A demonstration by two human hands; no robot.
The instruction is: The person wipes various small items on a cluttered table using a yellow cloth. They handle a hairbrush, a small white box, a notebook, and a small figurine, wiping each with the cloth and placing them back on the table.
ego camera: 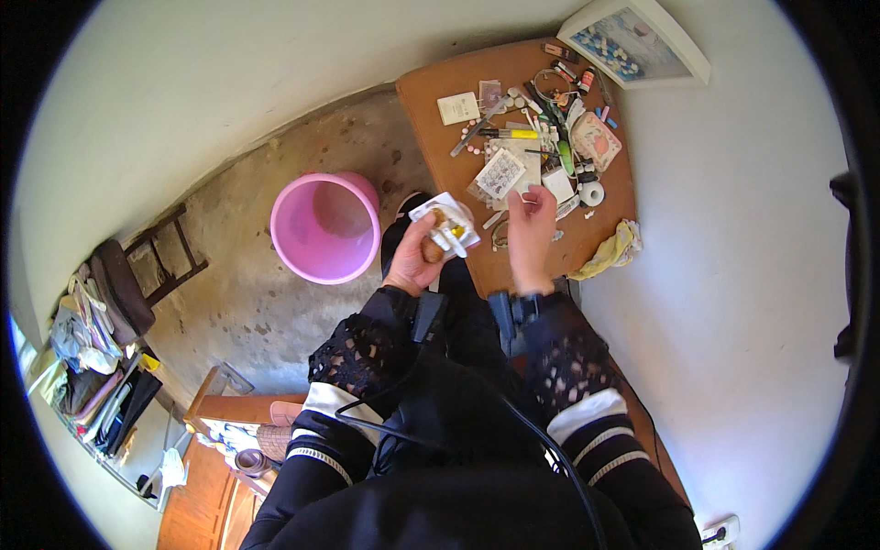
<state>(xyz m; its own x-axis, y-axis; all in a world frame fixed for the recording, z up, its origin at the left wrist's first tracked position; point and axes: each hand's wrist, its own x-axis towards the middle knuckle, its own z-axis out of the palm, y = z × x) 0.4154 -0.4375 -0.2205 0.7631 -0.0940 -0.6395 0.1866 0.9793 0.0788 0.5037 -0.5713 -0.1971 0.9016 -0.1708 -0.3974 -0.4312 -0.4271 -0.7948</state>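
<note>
My left hand (407,267) grips a bunch of small items beside the table's near left edge. Among them are a flat white piece (440,201), a round brown object (432,250) and something yellow that is too small to name. My right hand (532,237) is over the near part of the brown table (430,110), its fingers bent towards the thumb. Whether anything is pinched there is too small to tell. Just beyond it lie a printed sheet of small pictures (501,173), a white square block (557,184) and a white roll (591,194).
A pink bucket (325,271) stands on the stained floor left of the table. Pens, a yellow-labelled marker (519,134), a floral tin (597,142) and other clutter cover the tabletop. A yellow cloth (608,253) hangs at its right edge; a white frame (636,45) leans on the wall.
</note>
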